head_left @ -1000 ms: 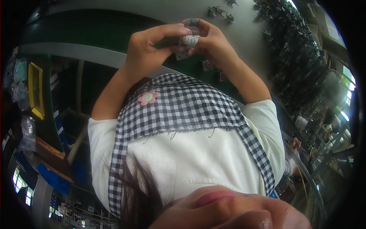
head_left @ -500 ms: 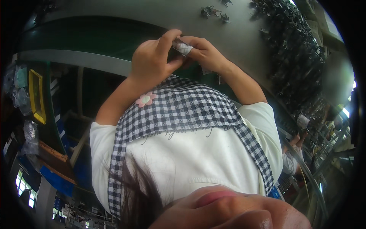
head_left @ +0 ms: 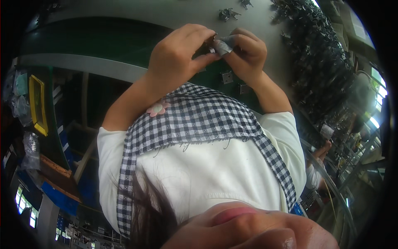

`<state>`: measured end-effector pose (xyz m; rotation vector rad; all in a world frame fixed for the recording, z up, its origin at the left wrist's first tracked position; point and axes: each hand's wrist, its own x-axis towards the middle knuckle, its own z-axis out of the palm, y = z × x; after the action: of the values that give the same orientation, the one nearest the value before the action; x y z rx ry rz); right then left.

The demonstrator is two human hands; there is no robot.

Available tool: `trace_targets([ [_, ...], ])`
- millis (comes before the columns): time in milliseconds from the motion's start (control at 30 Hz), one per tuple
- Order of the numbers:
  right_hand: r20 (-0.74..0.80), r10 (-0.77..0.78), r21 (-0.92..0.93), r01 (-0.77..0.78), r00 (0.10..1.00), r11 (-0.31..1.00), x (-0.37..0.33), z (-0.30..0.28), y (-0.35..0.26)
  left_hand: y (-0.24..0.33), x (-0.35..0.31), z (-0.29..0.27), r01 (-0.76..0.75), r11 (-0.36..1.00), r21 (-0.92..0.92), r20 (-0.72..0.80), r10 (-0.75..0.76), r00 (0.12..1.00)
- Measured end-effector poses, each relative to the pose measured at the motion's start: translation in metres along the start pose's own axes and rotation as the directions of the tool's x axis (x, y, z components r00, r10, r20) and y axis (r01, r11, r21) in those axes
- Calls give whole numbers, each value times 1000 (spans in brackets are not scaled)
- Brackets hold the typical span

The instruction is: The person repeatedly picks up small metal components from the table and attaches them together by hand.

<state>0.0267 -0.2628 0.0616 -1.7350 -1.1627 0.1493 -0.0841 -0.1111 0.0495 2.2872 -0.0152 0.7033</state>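
Pinching the small, silvery metal piece [head_left: 212, 50], your left hand [head_left: 178, 50] should find it light, stiff; take its edges; your right hand [head_left: 250, 54] has an unclear grip.

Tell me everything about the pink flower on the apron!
The pink flower has rounded, pale pink petals around a round, whitish-green middle. It looks like a decoration fixed flat on the black-and-white checked apron, near the edge on the wearer's left, though I can't tell what it's made of or how it's attached. It sits a bit slanted. The left forearm passes close by; whether they touch isn't clear. Neither the left hand nor the right hand is on it.
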Motion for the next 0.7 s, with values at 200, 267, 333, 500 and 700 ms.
trace_targets([
  [200,23,-170,-58,172,985,983,7,9,8,-9,-2,-16,146,978,-149,1,-148,989],
  [267,121,-338,-190,356,933,915,6,5,8,-11,-9,-15,367,861,-351,108,-352,930],
  [333,332,-490,-322,585,806,745,2,13,9,-8,-12,-15,616,475,-629,350,-535,769],
  [500,220,-381,-227,427,898,875,7,37,20,-21,-19,-9,625,350,-698,334,-612,717],
  [700,542,478,561,-721,691,406,9,41,7,-31,-30,-7,335,829,-447,68,-342,937],
])
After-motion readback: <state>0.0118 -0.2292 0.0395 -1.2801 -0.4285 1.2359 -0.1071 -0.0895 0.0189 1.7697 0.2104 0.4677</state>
